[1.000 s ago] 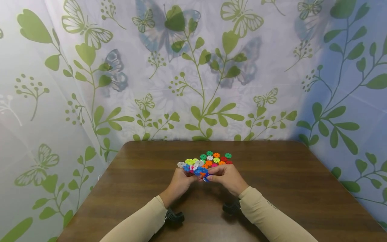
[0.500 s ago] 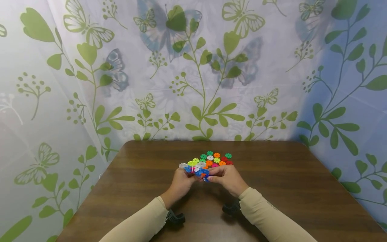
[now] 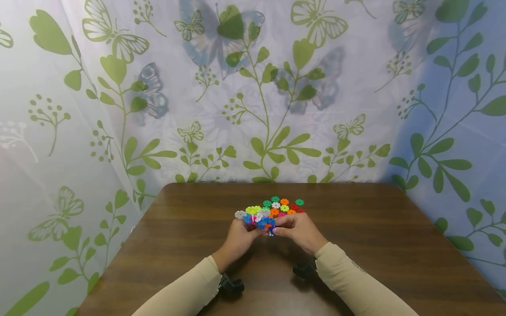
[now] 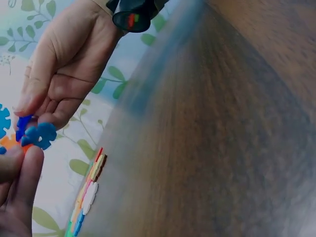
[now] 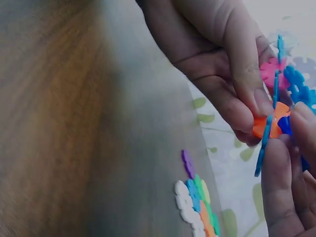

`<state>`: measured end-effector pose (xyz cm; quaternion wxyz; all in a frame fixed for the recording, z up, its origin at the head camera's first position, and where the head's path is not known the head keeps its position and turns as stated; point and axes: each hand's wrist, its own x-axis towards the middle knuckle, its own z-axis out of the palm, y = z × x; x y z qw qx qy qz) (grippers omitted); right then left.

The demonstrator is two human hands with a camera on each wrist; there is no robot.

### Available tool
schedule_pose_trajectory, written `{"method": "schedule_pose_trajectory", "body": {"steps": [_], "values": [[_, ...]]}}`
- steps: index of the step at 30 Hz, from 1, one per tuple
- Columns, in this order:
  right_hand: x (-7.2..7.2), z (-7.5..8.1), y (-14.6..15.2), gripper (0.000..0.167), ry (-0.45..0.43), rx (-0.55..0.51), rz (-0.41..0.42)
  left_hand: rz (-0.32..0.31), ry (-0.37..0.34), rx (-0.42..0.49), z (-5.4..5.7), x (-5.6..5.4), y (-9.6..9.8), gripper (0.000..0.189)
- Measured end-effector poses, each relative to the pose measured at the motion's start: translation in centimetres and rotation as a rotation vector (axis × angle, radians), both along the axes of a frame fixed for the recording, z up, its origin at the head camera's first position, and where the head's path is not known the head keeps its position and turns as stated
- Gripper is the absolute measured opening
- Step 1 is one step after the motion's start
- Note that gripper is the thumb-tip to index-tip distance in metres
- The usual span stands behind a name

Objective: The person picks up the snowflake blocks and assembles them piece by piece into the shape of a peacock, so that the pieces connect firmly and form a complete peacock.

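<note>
We are pinching a cluster of joined snowflake discs [image 3: 258,219] between both hands, just above the tabletop [image 3: 375,237]. Our left hand [image 3: 239,235] is curling its fingertips round the cluster's left side, thumb and fingers pressing on a pink and an orange disc in the right wrist view. Our right hand [image 3: 300,230] is pinching a blue disc [image 4: 40,135] at the cluster's right edge, thumb on one side and fingers on the other. The two hands are nearly touching around the piece, and the cluster is sitting between them near the middle of the tabletop.

We are seeing no containers here; the loose pieces are lying straight on the wood. Just beyond our fingers a loose pile of discs [image 3: 284,205] is spreading flat, green, orange, red, white and yellow ones lying side by side and partly overlapping. The near edge of that pile is disappearing behind the cluster and our right hand. Both forearms are wearing beige sleeves [image 3: 186,294], with a black wrist mount [image 3: 231,285] under each.

Behind the tabletop a curtain [image 3: 118,109] printed with green leaves and butterflies is hanging on all sides.

The wrist views are blurring badly: the pile is showing only edge-on as a thin coloured stack, and we cannot tell how many discs are making up the cluster or exactly how they are slotting together.
</note>
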<state>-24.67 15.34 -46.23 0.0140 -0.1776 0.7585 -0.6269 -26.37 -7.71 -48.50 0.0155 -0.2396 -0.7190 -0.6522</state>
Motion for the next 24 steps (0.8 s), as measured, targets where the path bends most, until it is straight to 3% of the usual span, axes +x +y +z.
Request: {"method": "schedule_pose_trajectory", "body": {"steps": [4, 7, 14, 19, 24], "values": [[-0.1, 0.2, 0.4, 0.026, 0.022, 0.001, 0.023, -0.098, -0.122, 0.121, -0.1, -0.3, -0.1, 0.039], [-0.3, 0.2, 0.8, 0.033, 0.049, 0.042, 0.033, -0.137, -0.197, 0.189, -0.1, -0.4, -0.1, 0.040], [-1.4, -0.3, 2.5, 0.040, 0.089, 0.146, -0.055, -0.114, -0.375, 0.325, 0.2, -0.6, -0.3, 0.050], [-1.8, -1.4, 3.6, 0.032, 0.138, 0.389, -0.144, -0.096, -0.411, 0.350, -0.1, -0.8, -0.3, 0.048], [-1.9, -2.4, 3.7, 0.025, 0.296, 0.636, -0.040, -0.094, -0.413, 0.358, -0.4, -0.9, -0.3, 0.049]]}}
